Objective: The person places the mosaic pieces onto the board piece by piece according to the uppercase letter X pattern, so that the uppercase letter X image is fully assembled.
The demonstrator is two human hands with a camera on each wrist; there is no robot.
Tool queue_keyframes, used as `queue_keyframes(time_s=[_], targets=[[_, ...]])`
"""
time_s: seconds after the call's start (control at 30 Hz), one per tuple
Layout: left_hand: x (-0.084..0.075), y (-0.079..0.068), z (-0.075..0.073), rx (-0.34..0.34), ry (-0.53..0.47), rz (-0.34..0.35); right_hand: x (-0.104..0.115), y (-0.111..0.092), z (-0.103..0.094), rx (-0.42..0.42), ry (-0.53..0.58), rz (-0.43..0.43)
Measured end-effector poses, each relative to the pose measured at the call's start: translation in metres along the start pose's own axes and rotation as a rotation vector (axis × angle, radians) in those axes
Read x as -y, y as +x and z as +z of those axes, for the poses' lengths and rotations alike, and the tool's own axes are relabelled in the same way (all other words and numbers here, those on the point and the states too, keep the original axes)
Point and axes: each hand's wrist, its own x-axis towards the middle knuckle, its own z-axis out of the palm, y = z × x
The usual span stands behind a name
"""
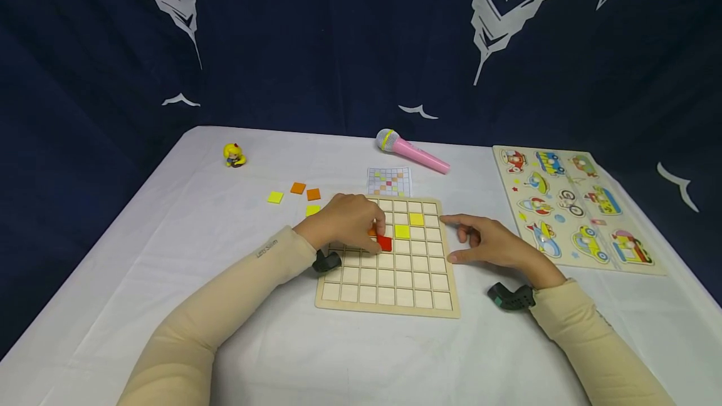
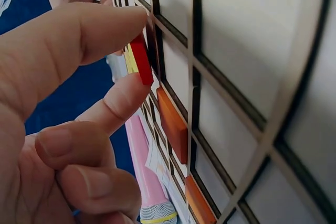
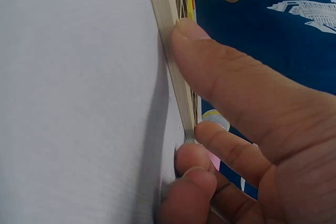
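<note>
My left hand point(image 1: 345, 221) reaches over the wooden grid board point(image 1: 389, 311). Its thumb and forefinger pinch a small red tile point(image 1: 385, 243), which stands tilted over a cell near the board's middle in the left wrist view. Two orange tiles point(image 2: 172, 124) lie in cells beside that hand, partly hidden by it in the head view. Farther up to the right, two yellow tiles point(image 1: 402, 231) sit diagonally in the grid. On the board's right edge rest the thumb and forefinger of my right hand point(image 1: 493, 243), spread apart, while its other fingers bend loosely.
Behind the board lies a printed pattern card point(image 1: 389, 182), with a pink microphone point(image 1: 417, 154) beyond it. Loose yellow and orange tiles point(image 1: 298, 188) lie left of the board. A small yellow-haired figurine point(image 1: 234, 155) stands back left. A picture puzzle board point(image 1: 555, 208) occupies the right side.
</note>
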Motion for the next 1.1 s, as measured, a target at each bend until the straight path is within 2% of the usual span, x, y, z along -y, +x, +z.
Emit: queue_keyframes(time_s=[0.47,0.7,0.97,1.1], targets=[[-0.002,0.002,0.003,0.008,-0.011,-0.003,0.001,0.0,0.0,0.0,-0.004,0.004],[0.004,-0.004,0.003,-0.006,-0.019,-0.001,0.0,-0.001,0.0,-0.001,-0.003,-0.002],[0.021,-0.023,0.001,-0.104,-0.178,0.003,0.001,0.0,0.0,0.0,-0.004,0.008],[0.034,-0.035,0.0,-0.171,-0.231,-0.024,0.001,0.0,0.0,-0.002,-0.009,0.012]])
